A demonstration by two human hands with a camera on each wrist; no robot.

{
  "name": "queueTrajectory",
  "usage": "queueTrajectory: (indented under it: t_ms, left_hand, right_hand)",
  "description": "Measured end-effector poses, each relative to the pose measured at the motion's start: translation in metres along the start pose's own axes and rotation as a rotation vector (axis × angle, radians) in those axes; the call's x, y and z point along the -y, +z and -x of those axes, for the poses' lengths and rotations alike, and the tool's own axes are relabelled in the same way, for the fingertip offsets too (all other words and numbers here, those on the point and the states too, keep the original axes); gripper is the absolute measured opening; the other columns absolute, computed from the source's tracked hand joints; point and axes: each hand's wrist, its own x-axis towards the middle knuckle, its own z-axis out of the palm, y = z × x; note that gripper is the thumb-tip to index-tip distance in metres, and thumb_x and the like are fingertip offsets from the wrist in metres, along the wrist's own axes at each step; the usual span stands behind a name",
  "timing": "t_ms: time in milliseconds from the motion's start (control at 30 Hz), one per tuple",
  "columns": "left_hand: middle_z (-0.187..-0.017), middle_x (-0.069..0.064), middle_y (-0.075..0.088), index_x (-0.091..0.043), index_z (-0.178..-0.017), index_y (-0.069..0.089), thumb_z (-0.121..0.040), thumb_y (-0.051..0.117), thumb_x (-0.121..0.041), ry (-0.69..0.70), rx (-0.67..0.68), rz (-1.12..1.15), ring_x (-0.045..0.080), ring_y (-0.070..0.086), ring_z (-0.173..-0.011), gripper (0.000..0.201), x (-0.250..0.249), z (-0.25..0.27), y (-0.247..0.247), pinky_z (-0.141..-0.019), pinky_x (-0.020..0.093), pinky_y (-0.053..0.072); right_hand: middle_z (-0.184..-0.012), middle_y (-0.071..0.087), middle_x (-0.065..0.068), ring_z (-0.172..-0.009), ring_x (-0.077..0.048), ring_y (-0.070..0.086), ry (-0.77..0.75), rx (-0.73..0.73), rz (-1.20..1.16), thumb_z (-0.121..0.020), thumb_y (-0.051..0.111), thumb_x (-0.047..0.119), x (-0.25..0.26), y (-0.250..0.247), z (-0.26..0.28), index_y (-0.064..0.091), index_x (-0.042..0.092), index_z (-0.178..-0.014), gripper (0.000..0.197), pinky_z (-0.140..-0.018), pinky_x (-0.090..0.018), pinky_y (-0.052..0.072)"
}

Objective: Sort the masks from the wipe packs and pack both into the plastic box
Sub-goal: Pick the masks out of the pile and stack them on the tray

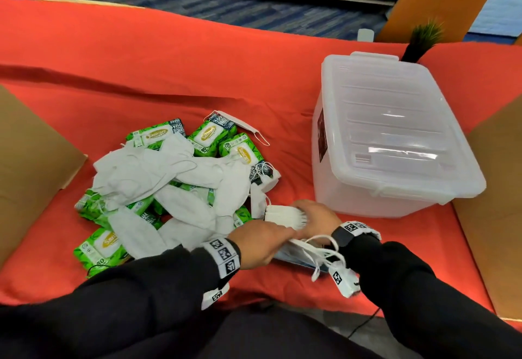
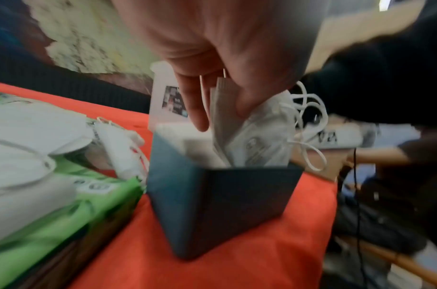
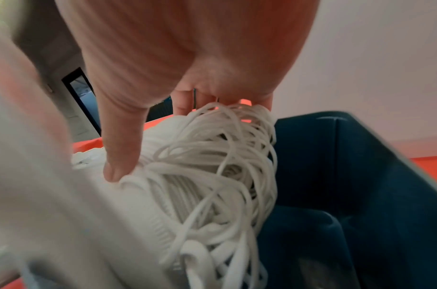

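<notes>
A heap of loose white masks (image 1: 169, 169) lies over several green wipe packs (image 1: 209, 135) on the red cloth. To its right stands the clear plastic box (image 1: 395, 132) with its lid on. In front of the box, my right hand (image 1: 316, 217) grips a stack of white masks (image 1: 282, 215), its ear loops (image 3: 212, 166) hanging in a tangle. My left hand (image 1: 262, 241) pinches the same stack (image 2: 252, 136) where it sits in an open dark blue carton (image 2: 212, 205). The hands cover most of the carton (image 1: 293, 261) in the head view.
Brown cardboard lies at the left (image 1: 28, 161) and right (image 1: 494, 217) edges of the table. A small plant (image 1: 421, 39) stands behind the plastic box. The table's front edge runs just under my forearms.
</notes>
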Motion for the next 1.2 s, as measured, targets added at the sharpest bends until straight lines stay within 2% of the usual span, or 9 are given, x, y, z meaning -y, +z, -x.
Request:
queueTrajectory:
  t_ms: [133,267,367,467,567,667,767,1033,1200]
  left_hand:
    - [-0.094,0.004,0.069,-0.017,-0.122,0.059,-0.086,0.059,-0.016,0.077,0.162,-0.293,0.032,0.067,-0.085,0.036,0.010,-0.009,0.017,-0.072,0.039,0.047]
    - [-0.084,-0.008,0.066,-0.029,-0.101,0.068,-0.086,0.060,-0.030,0.095,-0.016,-0.178,0.016,0.062,-0.078,0.016,0.018,0.001,0.025,-0.067,0.030,0.049]
    - [-0.073,-0.007,0.064,-0.028,-0.084,0.068,-0.081,0.066,-0.023,0.071,-0.057,-0.117,0.018,0.063,-0.068,0.006,0.023,0.005,0.035,-0.057,0.029,0.050]
    - [-0.078,-0.009,0.061,-0.028,-0.082,0.063,-0.071,0.073,-0.021,-0.017,-0.100,-0.068,0.017,0.062,-0.070,0.016,0.024,0.003,0.028,-0.057,0.027,0.045]
    - [-0.093,-0.015,0.055,-0.032,-0.089,0.053,-0.071,0.078,-0.035,-0.326,-0.104,0.173,0.010,0.057,-0.078,0.031,0.028,0.007,0.014,-0.065,0.031,0.047]
    - [-0.096,-0.012,0.062,-0.028,-0.097,0.059,-0.072,0.086,-0.034,-0.666,-0.173,0.570,0.011,0.064,-0.082,0.038,0.036,0.012,0.021,-0.074,0.032,0.054]
    - [-0.099,0.006,0.068,-0.019,-0.106,0.065,-0.086,0.079,-0.016,-0.935,-0.183,0.946,0.023,0.070,-0.090,0.025,0.032,0.011,0.035,-0.074,0.044,0.063]
    - [-0.095,0.010,0.073,-0.023,-0.097,0.071,-0.087,0.071,-0.002,-0.957,-0.258,1.032,0.027,0.073,-0.093,0.023,0.024,0.019,0.044,-0.076,0.042,0.064]
    - [-0.102,0.008,0.074,-0.020,-0.104,0.070,-0.090,0.065,0.000,-0.969,-0.313,1.161,0.026,0.072,-0.100,0.025,0.023,0.013,0.039,-0.074,0.034,0.060]
  right_hand:
    - [-0.128,0.063,0.007,-0.116,-0.015,0.058,0.032,-0.095,-0.063,-0.055,0.079,0.069,-0.004,0.009,0.011,0.057,0.031,-0.135,0.092,-0.100,-0.037,0.047]
    - [-0.117,0.063,0.010,-0.106,-0.008,0.058,0.178,-0.443,-0.350,-0.075,0.085,0.036,-0.023,0.022,0.036,0.064,0.028,-0.117,0.048,-0.095,-0.028,0.045]
    - [-0.095,0.071,0.001,-0.095,-0.027,0.069,0.394,-0.635,-0.772,-0.084,0.078,0.009,-0.035,0.037,0.052,0.067,0.021,-0.095,0.020,-0.083,-0.034,0.053]
    - [-0.100,0.072,-0.016,-0.093,-0.030,0.070,0.533,-0.561,-1.118,-0.090,0.069,0.002,-0.040,0.048,0.061,0.067,0.007,-0.107,0.018,-0.072,-0.033,0.054]
    - [-0.107,0.072,-0.009,-0.101,-0.022,0.069,0.588,-0.453,-1.307,-0.094,0.069,0.012,-0.031,0.048,0.065,0.062,0.007,-0.122,0.030,-0.071,-0.027,0.049]
    - [-0.099,0.076,-0.003,-0.081,-0.010,0.073,0.590,-0.301,-1.390,-0.098,0.065,0.023,-0.021,0.047,0.059,0.064,0.010,-0.115,0.022,-0.061,-0.023,0.053]
    - [-0.106,0.078,-0.008,-0.098,-0.022,0.075,0.608,-0.151,-1.513,-0.092,0.072,0.035,-0.008,0.053,0.044,0.065,0.010,-0.124,0.042,-0.091,-0.039,0.058]
    - [-0.130,0.069,-0.015,-0.121,-0.034,0.065,0.556,-0.039,-1.749,-0.080,0.077,0.054,-0.011,0.053,0.039,0.062,0.009,-0.136,0.073,-0.115,-0.051,0.041]
    - [-0.135,0.064,-0.020,-0.124,-0.037,0.063,0.538,0.015,-1.942,-0.100,0.052,0.050,-0.011,0.047,0.041,0.062,0.006,-0.135,0.056,-0.113,-0.053,0.040]
